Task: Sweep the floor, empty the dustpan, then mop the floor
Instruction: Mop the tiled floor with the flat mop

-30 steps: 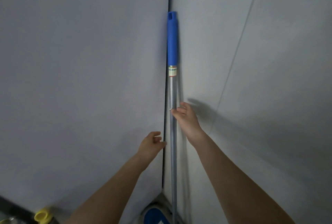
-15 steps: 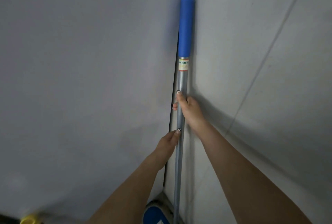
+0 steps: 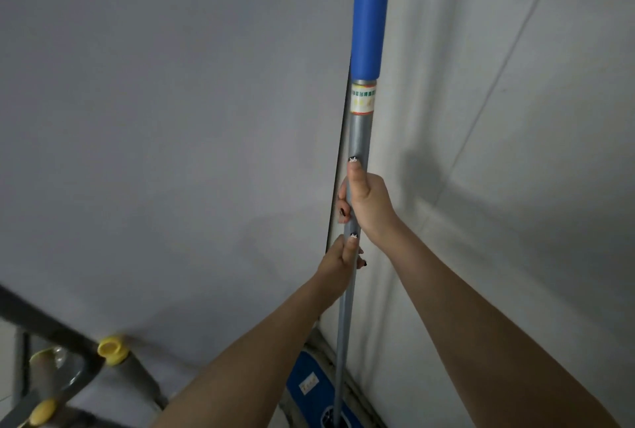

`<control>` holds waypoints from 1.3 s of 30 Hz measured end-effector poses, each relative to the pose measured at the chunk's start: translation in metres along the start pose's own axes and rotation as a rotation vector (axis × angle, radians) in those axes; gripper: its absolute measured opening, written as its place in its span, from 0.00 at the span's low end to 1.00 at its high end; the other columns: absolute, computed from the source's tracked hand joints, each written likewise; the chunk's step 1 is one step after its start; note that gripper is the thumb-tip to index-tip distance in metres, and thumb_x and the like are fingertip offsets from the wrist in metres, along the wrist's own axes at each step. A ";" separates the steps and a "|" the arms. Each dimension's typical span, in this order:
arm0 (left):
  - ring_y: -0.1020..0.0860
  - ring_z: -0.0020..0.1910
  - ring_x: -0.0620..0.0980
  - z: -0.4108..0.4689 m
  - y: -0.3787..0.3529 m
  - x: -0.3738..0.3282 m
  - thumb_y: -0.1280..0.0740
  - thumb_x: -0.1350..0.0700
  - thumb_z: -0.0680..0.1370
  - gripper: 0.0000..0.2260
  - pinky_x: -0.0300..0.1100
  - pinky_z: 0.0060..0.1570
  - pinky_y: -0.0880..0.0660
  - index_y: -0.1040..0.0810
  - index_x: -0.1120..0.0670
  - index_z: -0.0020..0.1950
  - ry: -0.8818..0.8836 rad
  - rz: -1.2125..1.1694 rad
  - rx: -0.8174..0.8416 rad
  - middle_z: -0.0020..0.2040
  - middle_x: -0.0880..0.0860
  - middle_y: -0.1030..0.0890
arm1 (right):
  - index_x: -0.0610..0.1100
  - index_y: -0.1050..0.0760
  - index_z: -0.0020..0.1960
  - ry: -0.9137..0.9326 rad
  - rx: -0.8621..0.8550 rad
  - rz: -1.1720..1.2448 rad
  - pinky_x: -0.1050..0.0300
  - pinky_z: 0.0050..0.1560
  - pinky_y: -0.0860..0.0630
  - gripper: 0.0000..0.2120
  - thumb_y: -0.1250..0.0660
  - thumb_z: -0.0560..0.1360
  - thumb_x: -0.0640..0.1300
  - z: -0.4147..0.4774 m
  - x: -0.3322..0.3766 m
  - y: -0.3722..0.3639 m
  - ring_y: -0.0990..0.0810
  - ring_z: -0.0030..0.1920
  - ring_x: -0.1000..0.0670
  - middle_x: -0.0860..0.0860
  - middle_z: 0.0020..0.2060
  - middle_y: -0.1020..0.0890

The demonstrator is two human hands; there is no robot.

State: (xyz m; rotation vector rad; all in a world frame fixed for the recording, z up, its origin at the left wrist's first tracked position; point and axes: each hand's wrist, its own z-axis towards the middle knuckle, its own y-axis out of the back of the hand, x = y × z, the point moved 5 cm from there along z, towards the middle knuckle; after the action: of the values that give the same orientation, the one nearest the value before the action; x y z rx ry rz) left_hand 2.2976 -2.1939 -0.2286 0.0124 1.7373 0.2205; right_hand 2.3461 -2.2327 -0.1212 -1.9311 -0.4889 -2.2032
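Observation:
A mop stands upright in the corner between two grey walls. Its silver pole (image 3: pixel 359 132) carries a blue foam grip (image 3: pixel 369 11) at the top and a small label below that. The blue flat mop head (image 3: pixel 309 390) lies on the floor at the bottom. My right hand (image 3: pixel 367 200) grips the pole, thumb pointing up along it. Just beneath, my left hand (image 3: pixel 338 264) grips the same pole, fingers wrapped round it.
At the lower left stand dark grey handles with yellow caps (image 3: pixel 111 353) and a shiny metal piece (image 3: pixel 55 369). Walls close in on both sides of the corner (image 3: pixel 338 159). A thin seam (image 3: pixel 494 70) runs up the right wall.
One second ago both hands were reaching with fingers loose beside the pole. Both have since closed round it, and the view has moved closer to the mop.

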 end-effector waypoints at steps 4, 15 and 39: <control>0.25 0.47 0.48 -0.035 -0.004 -0.024 0.53 0.47 0.83 0.15 0.40 0.51 0.30 0.32 0.55 0.49 -0.057 0.097 0.062 0.45 0.54 0.25 | 0.41 0.35 0.29 -0.007 -0.062 0.017 0.61 0.27 0.27 0.28 0.47 0.79 0.60 -0.035 0.029 0.007 0.33 0.18 0.55 0.53 0.16 0.32; 0.22 0.42 0.49 -0.145 -0.017 -0.108 0.51 0.45 0.82 0.20 0.37 0.48 0.28 0.30 0.59 0.48 -0.322 0.092 0.108 0.41 0.56 0.21 | 0.42 0.37 0.27 0.086 -0.254 0.020 0.59 0.27 0.26 0.31 0.48 0.79 0.62 -0.148 0.145 0.028 0.33 0.18 0.49 0.49 0.16 0.34; 0.27 0.31 0.48 -0.410 -0.130 -0.159 0.51 0.46 0.83 0.21 0.40 0.39 0.23 0.34 0.57 0.36 -0.454 -0.067 -0.065 0.32 0.54 0.28 | 0.42 0.37 0.29 0.182 -0.058 0.020 0.58 0.27 0.27 0.30 0.48 0.77 0.65 -0.416 0.245 0.095 0.33 0.20 0.49 0.47 0.21 0.34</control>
State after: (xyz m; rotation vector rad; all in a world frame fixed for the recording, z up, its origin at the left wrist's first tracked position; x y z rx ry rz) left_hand 1.9407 -2.4005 -0.0274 -0.0403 1.2759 0.2060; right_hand 1.9555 -2.4469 0.0877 -1.7308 -0.3797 -2.3753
